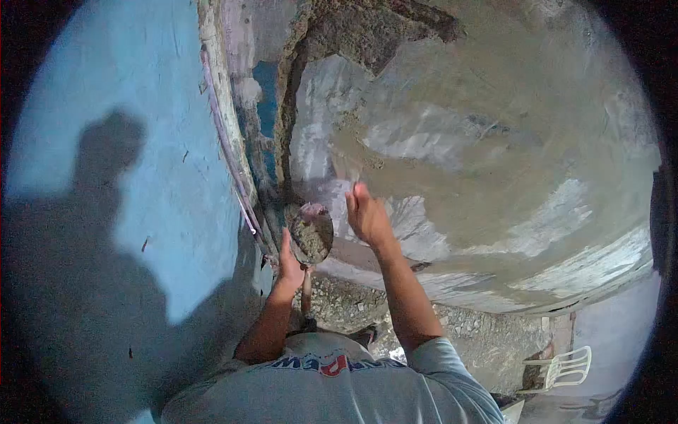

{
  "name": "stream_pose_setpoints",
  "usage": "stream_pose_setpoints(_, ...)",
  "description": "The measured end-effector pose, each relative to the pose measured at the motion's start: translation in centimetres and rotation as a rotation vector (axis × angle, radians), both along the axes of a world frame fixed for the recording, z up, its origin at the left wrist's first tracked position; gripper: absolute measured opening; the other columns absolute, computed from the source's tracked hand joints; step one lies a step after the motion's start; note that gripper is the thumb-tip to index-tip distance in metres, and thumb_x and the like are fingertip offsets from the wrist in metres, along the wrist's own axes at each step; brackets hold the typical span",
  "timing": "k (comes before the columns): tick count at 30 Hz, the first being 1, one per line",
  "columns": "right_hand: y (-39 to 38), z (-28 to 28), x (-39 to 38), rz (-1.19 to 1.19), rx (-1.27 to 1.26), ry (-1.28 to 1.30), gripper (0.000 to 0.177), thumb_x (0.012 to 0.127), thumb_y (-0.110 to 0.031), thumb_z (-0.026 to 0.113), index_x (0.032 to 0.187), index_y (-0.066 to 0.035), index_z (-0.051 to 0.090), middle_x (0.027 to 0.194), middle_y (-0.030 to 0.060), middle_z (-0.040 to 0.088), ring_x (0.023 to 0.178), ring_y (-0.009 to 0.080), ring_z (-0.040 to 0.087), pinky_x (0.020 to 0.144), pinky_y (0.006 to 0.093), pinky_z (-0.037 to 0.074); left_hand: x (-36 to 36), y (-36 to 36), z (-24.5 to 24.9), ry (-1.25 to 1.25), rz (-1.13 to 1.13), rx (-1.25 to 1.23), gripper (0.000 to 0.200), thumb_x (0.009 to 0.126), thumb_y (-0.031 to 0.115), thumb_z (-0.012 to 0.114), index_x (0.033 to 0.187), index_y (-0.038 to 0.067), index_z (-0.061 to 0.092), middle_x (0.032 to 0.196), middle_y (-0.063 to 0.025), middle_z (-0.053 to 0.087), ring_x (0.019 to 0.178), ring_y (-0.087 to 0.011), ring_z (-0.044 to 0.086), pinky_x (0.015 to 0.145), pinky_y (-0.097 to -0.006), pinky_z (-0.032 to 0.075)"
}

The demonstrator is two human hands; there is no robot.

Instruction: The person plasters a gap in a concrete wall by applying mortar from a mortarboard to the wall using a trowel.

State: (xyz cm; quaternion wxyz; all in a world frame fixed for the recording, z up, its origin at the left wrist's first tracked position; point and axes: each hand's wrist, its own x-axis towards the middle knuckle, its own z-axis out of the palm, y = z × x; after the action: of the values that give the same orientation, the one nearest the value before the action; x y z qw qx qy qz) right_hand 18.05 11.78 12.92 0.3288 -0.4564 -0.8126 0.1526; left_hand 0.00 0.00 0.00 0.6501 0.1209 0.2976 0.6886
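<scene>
My left hand supports a round, shallow pan from its left side, with the thumb pointing up along the rim. Grey wet mortar lies in the pan. Below it a brown handle points down toward my shirt. My right hand is closed around a small trowel, its grip hidden by the fingers. The thin trowel blade looks blurred and lies against the wall, which carries damp grey-brown plaster with pale patches.
A rough broken edge runs down the wall beside a strip of old blue paint. On the left stands a light blue wall with my shadow on it. Rubble covers the ground below. A white plastic chair is at lower right.
</scene>
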Motion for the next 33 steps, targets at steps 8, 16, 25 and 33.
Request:
stream_pose_setpoints(8,-0.2,4.5,1.9,-0.12,0.016,-0.292,0.034,0.106,-0.043,0.044,0.111,-0.01,0.054,0.077,0.0302,0.068,0.075,0.0548,0.065,0.068,0.0656,0.051,0.4,-2.0,0.7,0.006,0.03,0.019,0.076,0.098,0.07,0.05,0.145,0.011,0.052,0.14,-0.0099,0.06,0.124,-0.0268,0.06,0.097,-0.045,0.049)
stream_pose_setpoints(16,0.9,7.0,-1.6,-0.005,0.298,0.081,0.027,0.106,-0.034,0.05,0.108,-0.007,0.052,0.073,0.0285,0.065,0.07,0.0559,0.062,0.063,0.0648,0.048,1.8,-1.4,1.1,0.011,0.16,-0.053,0.07,0.099,0.069,0.048,0.137,0.01,0.057,0.12,-0.0082,0.067,0.103,-0.0258,0.066,0.075,-0.0433,0.054)
stream_pose_setpoints(25,-1.3,5.2,0.4,-0.05,0.086,-0.149,0.029,0.105,-0.035,0.051,0.108,-0.007,0.052,0.078,0.031,0.066,0.073,0.0549,0.063,0.066,0.066,0.048,1.2,-2.4,-0.2,-0.043,0.111,-0.052,0.066,0.098,0.068,0.049,0.136,0.015,0.059,0.123,-0.0037,0.069,0.106,-0.023,0.068,0.076,-0.0399,0.056)
stream_pose_setpoints(33,-0.2,1.1,2.4,-0.019,0.03,-0.231,0.031,0.106,-0.038,0.048,0.107,-0.006,0.05,0.076,0.0311,0.066,0.073,0.0568,0.063,0.068,0.0649,0.051,1.3,-2.2,2.2,0.002,-0.023,-0.008,0.073,0.096,0.073,0.049,0.135,0.012,0.056,0.107,-0.0064,0.068,0.077,-0.0208,0.065,0.048,-0.038,0.045)
